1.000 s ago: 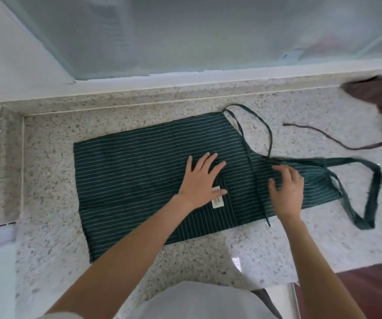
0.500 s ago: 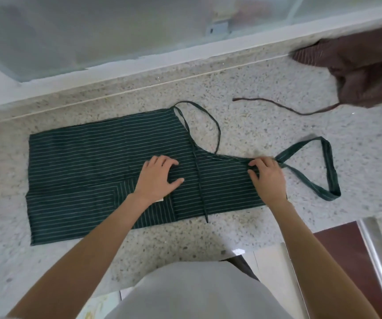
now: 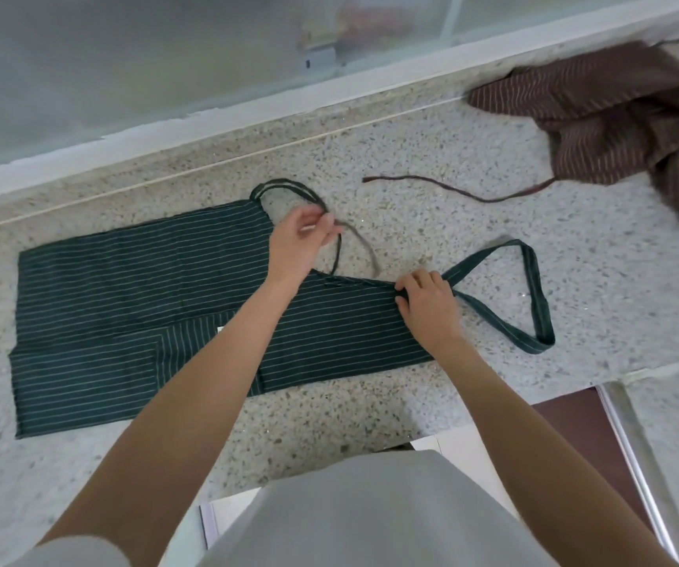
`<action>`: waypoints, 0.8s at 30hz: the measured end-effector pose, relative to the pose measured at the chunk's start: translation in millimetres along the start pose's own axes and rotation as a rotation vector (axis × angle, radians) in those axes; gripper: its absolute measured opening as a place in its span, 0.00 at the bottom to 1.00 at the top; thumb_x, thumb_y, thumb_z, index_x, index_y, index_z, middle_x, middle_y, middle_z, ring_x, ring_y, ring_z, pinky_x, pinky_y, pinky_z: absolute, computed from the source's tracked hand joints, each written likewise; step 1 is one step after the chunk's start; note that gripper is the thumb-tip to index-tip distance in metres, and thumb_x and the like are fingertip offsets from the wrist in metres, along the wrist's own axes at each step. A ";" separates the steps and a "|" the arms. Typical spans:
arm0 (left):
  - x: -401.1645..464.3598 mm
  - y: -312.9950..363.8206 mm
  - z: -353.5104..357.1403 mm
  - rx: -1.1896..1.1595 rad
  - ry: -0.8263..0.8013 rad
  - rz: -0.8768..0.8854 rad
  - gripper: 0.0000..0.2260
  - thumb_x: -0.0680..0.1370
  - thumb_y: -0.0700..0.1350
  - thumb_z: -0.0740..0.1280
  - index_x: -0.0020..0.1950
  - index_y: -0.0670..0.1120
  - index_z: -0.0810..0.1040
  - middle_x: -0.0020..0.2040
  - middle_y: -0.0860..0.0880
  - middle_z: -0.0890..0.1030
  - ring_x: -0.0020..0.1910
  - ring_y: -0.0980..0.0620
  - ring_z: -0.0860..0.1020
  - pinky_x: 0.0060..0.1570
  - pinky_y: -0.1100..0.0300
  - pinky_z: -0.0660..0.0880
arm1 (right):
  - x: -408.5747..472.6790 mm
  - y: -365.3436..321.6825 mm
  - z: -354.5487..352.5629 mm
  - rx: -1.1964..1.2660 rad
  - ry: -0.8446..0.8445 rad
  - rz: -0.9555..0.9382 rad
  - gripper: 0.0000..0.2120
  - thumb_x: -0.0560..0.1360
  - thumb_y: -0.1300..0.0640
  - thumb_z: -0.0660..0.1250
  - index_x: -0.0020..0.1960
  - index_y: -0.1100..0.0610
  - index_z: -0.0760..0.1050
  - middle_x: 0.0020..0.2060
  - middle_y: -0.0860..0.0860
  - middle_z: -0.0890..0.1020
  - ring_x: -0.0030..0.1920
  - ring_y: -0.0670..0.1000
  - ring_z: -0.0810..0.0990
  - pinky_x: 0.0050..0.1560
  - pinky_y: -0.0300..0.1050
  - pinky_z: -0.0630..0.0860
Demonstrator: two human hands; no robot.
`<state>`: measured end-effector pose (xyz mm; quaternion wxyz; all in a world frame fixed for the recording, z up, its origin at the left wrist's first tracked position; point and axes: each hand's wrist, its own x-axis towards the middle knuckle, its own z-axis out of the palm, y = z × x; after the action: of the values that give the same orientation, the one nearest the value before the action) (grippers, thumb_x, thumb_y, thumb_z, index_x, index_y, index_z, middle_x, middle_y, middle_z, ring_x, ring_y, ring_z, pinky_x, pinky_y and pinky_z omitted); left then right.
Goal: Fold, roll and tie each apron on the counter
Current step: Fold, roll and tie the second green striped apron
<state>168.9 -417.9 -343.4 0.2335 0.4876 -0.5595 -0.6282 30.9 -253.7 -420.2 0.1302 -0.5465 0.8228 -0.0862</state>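
Left hand [image 3: 301,243] is leaving the flat of the green striped apron [image 3: 141,304], where it was pressing half a second ago, and is now pinching the thin waist tie [image 3: 339,255] off the counter beyond the apron's far edge. Tie is no longer lying straight across the cloth; it is curving up in a blurred loop. Right hand [image 3: 427,306] is curling tighter at the bib's top edge by the neck strap [image 3: 534,296].
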 end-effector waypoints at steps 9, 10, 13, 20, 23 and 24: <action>-23.6 -65.8 -13.5 1.213 -0.298 0.289 0.27 0.77 0.58 0.61 0.74 0.50 0.63 0.75 0.47 0.61 0.74 0.47 0.55 0.73 0.48 0.51 | 7.1 10.3 -3.7 -0.178 -0.039 -0.008 0.06 0.76 0.59 0.64 0.46 0.63 0.75 0.43 0.59 0.78 0.44 0.60 0.75 0.48 0.53 0.71; -30.6 -75.7 -18.4 1.274 -0.271 0.279 0.31 0.76 0.62 0.62 0.75 0.51 0.59 0.76 0.47 0.57 0.75 0.47 0.52 0.73 0.44 0.47 | 8.3 11.8 -5.2 -0.175 -0.041 -0.024 0.06 0.77 0.60 0.63 0.47 0.63 0.74 0.42 0.59 0.78 0.43 0.60 0.76 0.47 0.53 0.71; -45.3 -97.8 -30.7 1.324 -0.219 0.242 0.38 0.72 0.67 0.62 0.76 0.52 0.54 0.77 0.47 0.51 0.76 0.48 0.46 0.70 0.40 0.39 | 12.9 19.2 -12.4 -0.167 -0.095 -0.114 0.07 0.77 0.57 0.63 0.51 0.61 0.73 0.45 0.57 0.78 0.46 0.59 0.76 0.50 0.53 0.71; -53.8 -120.3 -57.6 1.250 -0.314 0.284 0.36 0.74 0.64 0.60 0.77 0.53 0.52 0.78 0.50 0.49 0.76 0.51 0.46 0.73 0.47 0.42 | 27.9 33.1 -27.8 0.083 -0.200 -0.018 0.06 0.77 0.61 0.63 0.54 0.60 0.73 0.50 0.56 0.78 0.49 0.58 0.76 0.52 0.50 0.70; -58.1 -119.7 -76.9 1.162 -0.274 0.390 0.27 0.77 0.54 0.65 0.74 0.51 0.61 0.75 0.48 0.61 0.74 0.49 0.56 0.74 0.45 0.50 | 22.6 28.2 -23.4 -0.147 -0.056 0.044 0.14 0.72 0.68 0.63 0.56 0.59 0.74 0.55 0.59 0.75 0.57 0.61 0.71 0.60 0.56 0.64; -61.8 -120.7 -86.7 1.136 -0.234 0.428 0.24 0.77 0.51 0.65 0.72 0.50 0.65 0.73 0.48 0.65 0.73 0.48 0.61 0.73 0.45 0.54 | 18.5 20.6 -21.4 -0.178 -0.023 0.028 0.18 0.69 0.71 0.64 0.56 0.58 0.74 0.57 0.60 0.75 0.59 0.62 0.70 0.61 0.59 0.64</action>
<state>300.8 -375.3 -425.2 -0.0045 0.3406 -0.9140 -0.2205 -0.6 -262.7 -407.9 0.0919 -0.5452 0.8333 -0.0047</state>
